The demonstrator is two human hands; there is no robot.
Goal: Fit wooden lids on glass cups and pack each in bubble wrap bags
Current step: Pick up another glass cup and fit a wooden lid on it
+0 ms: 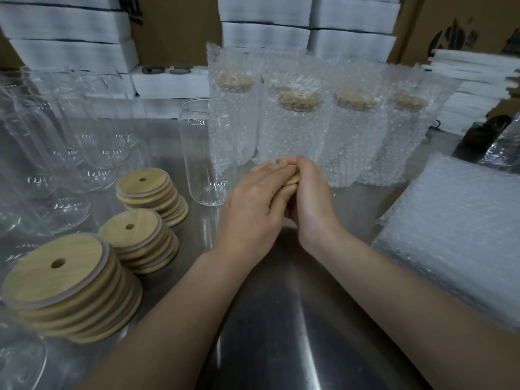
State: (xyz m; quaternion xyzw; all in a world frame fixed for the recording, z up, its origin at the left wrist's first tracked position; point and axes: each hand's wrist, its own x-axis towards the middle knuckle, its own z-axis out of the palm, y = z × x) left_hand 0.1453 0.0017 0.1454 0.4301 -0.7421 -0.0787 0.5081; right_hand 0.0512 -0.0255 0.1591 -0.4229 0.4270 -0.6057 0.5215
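Lids (64,274), three stacks at 8 o'clock: pale tan wood, fine grain, whitish ring at the rim, dark round hole. Lid (292,180) at centre: same tan. Table (281,305): dull steel grey, bright streaks. Cups (206,153), 9 to 11: clear, colourless. Wrapped cups (298,128) at 12: milky bubble dots, tan discs showing through. Bags (455,229) at 3: whitish bubble pattern. Foam (70,29) at 11: white, dark seams. Cardboard (174,26) at 12: brown, black print.

Steel table (281,311) (shiny) before stacked cardboard boxes (174,29).
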